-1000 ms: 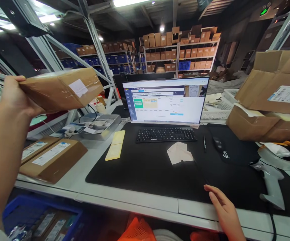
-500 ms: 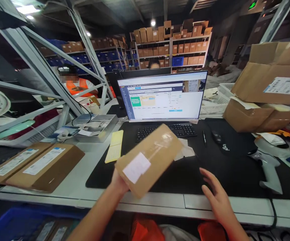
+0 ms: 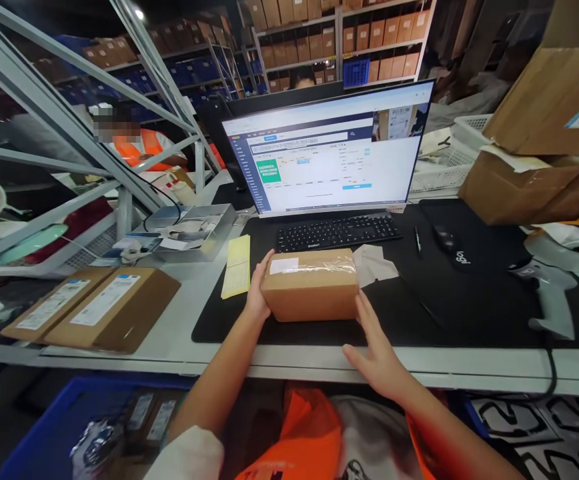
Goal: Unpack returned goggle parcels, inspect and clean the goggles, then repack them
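Note:
A taped brown cardboard box [image 3: 314, 301] with a white label on top is at the middle of the black desk mat [image 3: 399, 320]. My left hand [image 3: 259, 290] grips its left end. At the right end, the fingers of my right hand [image 3: 372, 343] touch the cardboard, with the thumb spread away from it. Behind the box are a black keyboard [image 3: 337, 231] and a lit monitor [image 3: 314, 170]. A crumpled piece of pale paper [image 3: 375, 265] lies just right of the box, and a pad of yellow slips [image 3: 237, 267] to its left.
Two labelled boxes [image 3: 114, 313] sit on the left of the table. To the right are a pen [image 3: 417, 241], a mouse [image 3: 445, 239], a barcode scanner [image 3: 549, 300] and stacked cartons [image 3: 519, 187]. A blue bin [image 3: 54, 427] stands below. Beyond the frame, a person in an orange vest [image 3: 139, 148] is visible.
The box has gone from tilted in my left hand to level over the mat. My right hand has moved left to touch its right end. The view has tipped downward.

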